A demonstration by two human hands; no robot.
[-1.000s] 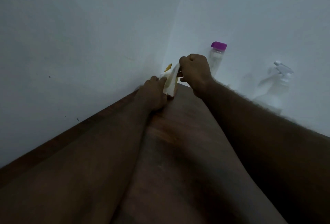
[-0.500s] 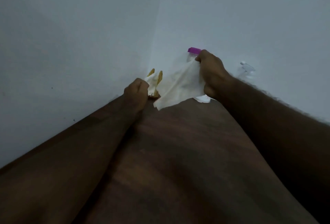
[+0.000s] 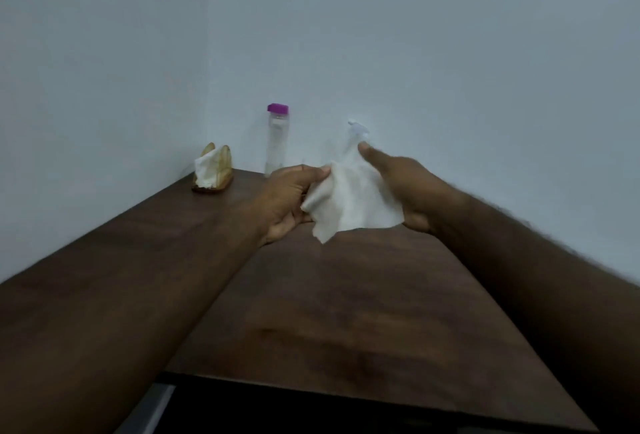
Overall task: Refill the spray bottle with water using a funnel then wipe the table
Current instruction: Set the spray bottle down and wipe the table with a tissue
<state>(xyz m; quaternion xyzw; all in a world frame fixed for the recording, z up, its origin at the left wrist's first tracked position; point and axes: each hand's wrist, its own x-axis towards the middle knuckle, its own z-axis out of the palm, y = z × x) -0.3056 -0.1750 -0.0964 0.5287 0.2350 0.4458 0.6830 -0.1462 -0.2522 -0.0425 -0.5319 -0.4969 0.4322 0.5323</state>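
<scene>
Dark wooden table bare up front. Above its middle, left hand and right hand both pinch a thin white paper napkin, spread between them. Behind: white spray bottle, mostly hidden; clear purple-capped bottle; wooden napkin holder in the corner. Risk: flimsy napkin likely tears if pulled taut.
</scene>
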